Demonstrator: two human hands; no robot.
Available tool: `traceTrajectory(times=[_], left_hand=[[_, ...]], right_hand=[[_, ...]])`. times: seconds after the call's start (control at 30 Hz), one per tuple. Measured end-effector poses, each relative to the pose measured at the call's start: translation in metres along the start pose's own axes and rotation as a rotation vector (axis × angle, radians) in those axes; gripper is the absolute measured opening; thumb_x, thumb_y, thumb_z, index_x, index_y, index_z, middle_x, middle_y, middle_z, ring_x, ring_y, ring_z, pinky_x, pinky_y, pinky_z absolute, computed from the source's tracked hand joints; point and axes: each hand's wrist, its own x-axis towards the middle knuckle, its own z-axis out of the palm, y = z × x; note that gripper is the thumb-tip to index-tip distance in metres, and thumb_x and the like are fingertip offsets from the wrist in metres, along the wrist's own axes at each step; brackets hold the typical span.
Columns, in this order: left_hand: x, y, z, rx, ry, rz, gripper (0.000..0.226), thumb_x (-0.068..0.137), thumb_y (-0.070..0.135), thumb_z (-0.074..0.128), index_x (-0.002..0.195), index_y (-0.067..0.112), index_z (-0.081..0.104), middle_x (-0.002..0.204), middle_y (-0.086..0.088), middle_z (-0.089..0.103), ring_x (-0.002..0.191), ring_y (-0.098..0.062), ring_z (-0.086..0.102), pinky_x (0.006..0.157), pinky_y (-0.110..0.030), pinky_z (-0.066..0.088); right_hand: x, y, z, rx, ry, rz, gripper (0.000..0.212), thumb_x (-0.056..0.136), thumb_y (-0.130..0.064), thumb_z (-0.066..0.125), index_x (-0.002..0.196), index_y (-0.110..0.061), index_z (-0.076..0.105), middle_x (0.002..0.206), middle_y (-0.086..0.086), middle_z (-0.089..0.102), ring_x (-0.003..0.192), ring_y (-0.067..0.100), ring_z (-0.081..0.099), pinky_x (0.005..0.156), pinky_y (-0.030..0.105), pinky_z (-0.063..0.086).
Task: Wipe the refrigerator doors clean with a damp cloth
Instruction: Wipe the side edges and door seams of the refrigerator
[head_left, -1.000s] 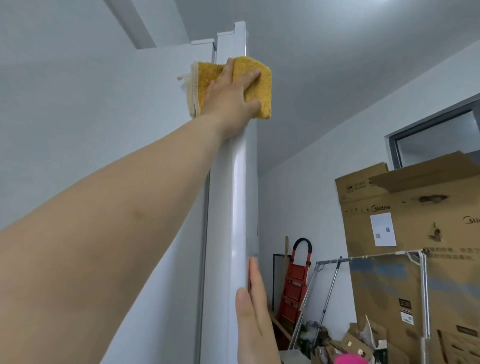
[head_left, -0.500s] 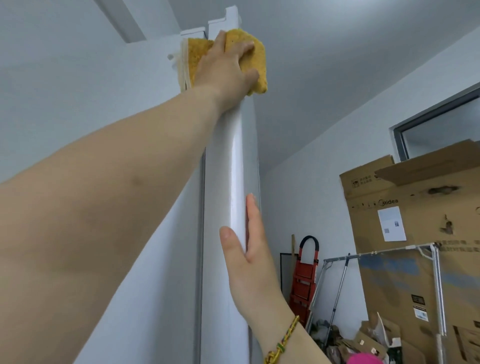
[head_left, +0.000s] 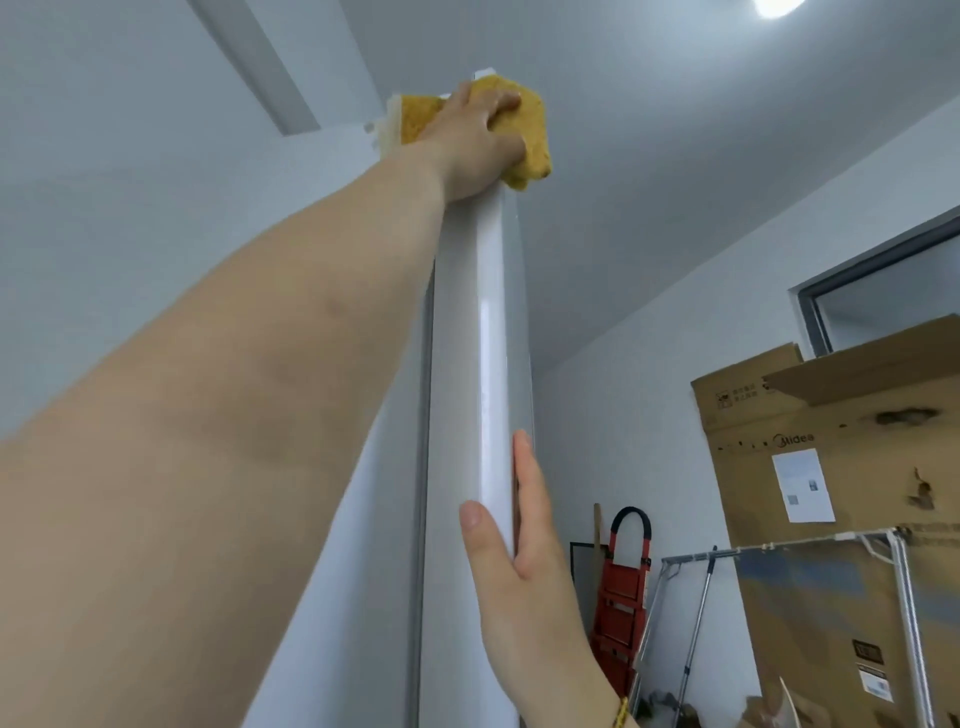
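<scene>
The fingers (head_left: 496, 101) of the left hand (head_left: 467, 148) were curled over the yellow cloth (head_left: 532, 140), gripping it and pressing it flat on the very top corner of the refrigerator door (head_left: 478, 364). The cloth was wrapped round the door's narrow edge, so that both the front face and the side were probably being wiped in one pass. The arm was stretched fully upward to reach that height.

Lower down, the fingers (head_left: 522, 467) of the right hand (head_left: 519, 571) lay straight and relaxed along the side of the same edge, with the thumb (head_left: 474, 525) resting on the front face. Nothing was grasped. The hand seemed placed there to steady the open door against the push of the wiping above. A braided bracelet (head_left: 619, 714) showed at the wrist.

Beyond the door, a large cardboard box (head_left: 857, 519) stood by the wall, printed with the brand "Midea". A white sheet (head_left: 802, 486) was stuck to the box, and its print, like the box's other markings, was too small to read. A red step ladder (head_left: 623, 597) leaned near it.
</scene>
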Motion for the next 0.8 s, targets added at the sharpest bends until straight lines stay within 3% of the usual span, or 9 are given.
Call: traceTrajectory(times=[0.1, 0.2, 0.33, 0.43, 0.53, 0.6, 0.63, 0.67, 0.8], left_hand=[[0.009, 0.0, 0.004, 0.0, 0.068, 0.003, 0.054, 0.087, 0.029, 0.043, 0.14, 0.028, 0.032, 0.153, 0.001, 0.014, 0.139, -0.024, 0.02, 0.115, -0.034, 0.016], [-0.012, 0.0, 0.008, -0.075, 0.06, 0.025, 0.056, 0.083, 0.026, 0.049, 0.138, 0.025, 0.037, 0.152, 0.0, 0.019, 0.138, -0.019, 0.022, 0.111, -0.025, 0.016], [-0.088, -0.007, 0.021, -0.16, 0.029, 0.044, 0.059, 0.081, 0.027, 0.055, 0.137, 0.027, 0.039, 0.155, -0.002, 0.011, 0.141, -0.017, 0.016, 0.111, -0.023, 0.013], [-0.154, -0.012, 0.03, -0.286, -0.007, 0.082, 0.057, 0.08, 0.029, 0.052, 0.135, 0.028, 0.04, 0.155, 0.0, 0.01, 0.139, -0.006, 0.014, 0.101, -0.008, 0.011], [-0.191, -0.015, 0.034, -0.398, -0.064, 0.056, 0.057, 0.074, 0.031, 0.044, 0.13, 0.04, 0.035, 0.153, 0.007, 0.015, 0.125, 0.01, 0.015, 0.092, 0.008, 0.009], [-0.214, -0.016, 0.037, -0.435, -0.084, 0.047, 0.048, 0.075, 0.031, 0.044, 0.117, 0.051, 0.031, 0.147, 0.014, 0.017, 0.125, 0.01, 0.014, 0.097, 0.002, 0.009], [-0.224, -0.015, 0.04, -0.44, -0.083, 0.058, 0.045, 0.076, 0.031, 0.044, 0.112, 0.055, 0.03, 0.144, 0.017, 0.015, 0.127, 0.009, 0.012, 0.101, -0.004, 0.01], [-0.236, -0.015, 0.044, -0.43, -0.091, 0.055, 0.044, 0.078, 0.032, 0.044, 0.11, 0.057, 0.028, 0.142, 0.019, 0.013, 0.129, 0.008, 0.011, 0.104, -0.01, 0.01], [-0.288, -0.012, 0.06, -0.383, -0.062, 0.026, 0.042, 0.08, 0.043, 0.038, 0.118, 0.056, 0.026, 0.143, 0.024, 0.005, 0.134, 0.001, 0.012, 0.111, -0.026, 0.01]], right_hand=[[0.001, 0.002, 0.0, 0.008, 0.002, -0.007, 0.054, 0.095, -0.026, 0.041, 0.109, -0.065, 0.007, 0.142, -0.039, 0.006, 0.133, -0.017, 0.009, 0.117, 0.023, 0.012], [0.003, 0.001, 0.0, 0.003, 0.002, 0.0, 0.054, 0.095, -0.027, 0.041, 0.107, -0.066, 0.006, 0.131, -0.048, 0.002, 0.125, -0.026, 0.003, 0.114, 0.016, 0.008], [0.002, -0.003, 0.001, 0.026, 0.018, 0.027, 0.051, 0.095, -0.027, 0.04, 0.106, -0.064, 0.007, 0.132, -0.045, 0.004, 0.122, -0.027, 0.005, 0.11, 0.011, 0.008], [0.001, 0.0, -0.003, 0.133, 0.044, 0.026, 0.038, 0.098, -0.029, 0.035, 0.112, -0.06, 0.017, 0.136, -0.037, 0.017, 0.115, -0.034, 0.016, 0.102, -0.001, 0.016], [-0.004, 0.0, -0.009, 0.34, 0.031, 0.056, 0.03, 0.091, -0.042, 0.042, 0.121, -0.043, 0.045, 0.133, -0.023, 0.048, 0.12, -0.014, 0.042, 0.109, 0.02, 0.032], [-0.012, -0.004, -0.013, 0.494, 0.019, 0.091, 0.028, 0.095, -0.031, 0.033, 0.104, -0.027, 0.06, 0.101, -0.015, 0.07, 0.096, -0.008, 0.062, 0.083, 0.012, 0.05], [-0.014, -0.004, -0.015, 0.557, 0.018, 0.099, 0.034, 0.096, -0.025, 0.027, 0.096, -0.022, 0.061, 0.088, -0.014, 0.073, 0.085, -0.007, 0.065, 0.069, 0.008, 0.051], [-0.02, -0.005, -0.017, 0.587, 0.013, 0.109, 0.038, 0.097, -0.022, 0.023, 0.094, -0.02, 0.06, 0.084, -0.013, 0.073, 0.084, -0.006, 0.066, 0.066, 0.008, 0.05], [-0.032, 0.0, -0.022, 0.64, 0.042, 0.201, 0.046, 0.099, -0.029, 0.017, 0.098, -0.017, 0.061, 0.092, -0.008, 0.073, 0.095, 0.005, 0.064, 0.08, 0.014, 0.052]])
